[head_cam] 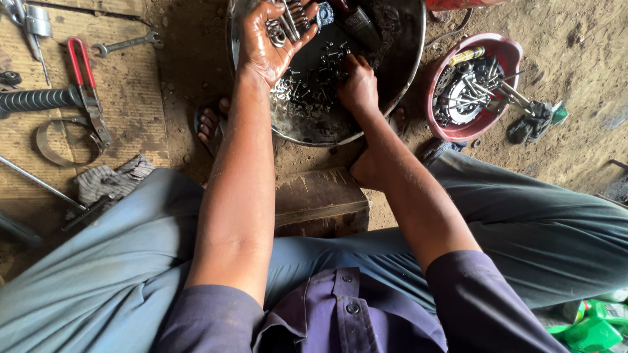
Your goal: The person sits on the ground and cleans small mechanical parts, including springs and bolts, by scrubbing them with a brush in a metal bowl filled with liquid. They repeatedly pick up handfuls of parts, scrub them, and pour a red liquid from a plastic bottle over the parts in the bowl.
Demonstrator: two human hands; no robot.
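Your left hand [271, 36] is raised over the metal pan [399, 59] at 12 o'clock, palm up and fingers half curled, cupping a small pile of bolts and springs [284, 23]. The grip is loose; the parts rest in the palm rather than being clamped.

Your right hand [356, 85] is lowered into the same pan, just to the 3 o'clock side of the left. Its fingers point down into the loose screws and nuts [311, 88] that cover the oily pan bottom. The fingertips are hidden among the parts, so you cannot tell whether they are closed on anything.

A brush [356, 23] lies inside the pan at its far edge, close above your right hand.

A red bowl [507, 52] stands on the dirt floor at 2 o'clock, just beside the pan, and holds gears and longer metal parts [468, 98]. A dark rag [533, 121] lies against the bowl's near right side.

At 10 o'clock, a wooden board [131, 111] carries a red-handled strap wrench [85, 91], a black rubber grip [36, 99] and an open-end spanner [127, 44]. A grey cloth [108, 180] lies at the board's near edge, by your left knee.

A wooden block [320, 199] sits between your legs at centre. Your sandalled foot [209, 124] rests beside the pan's near left rim.
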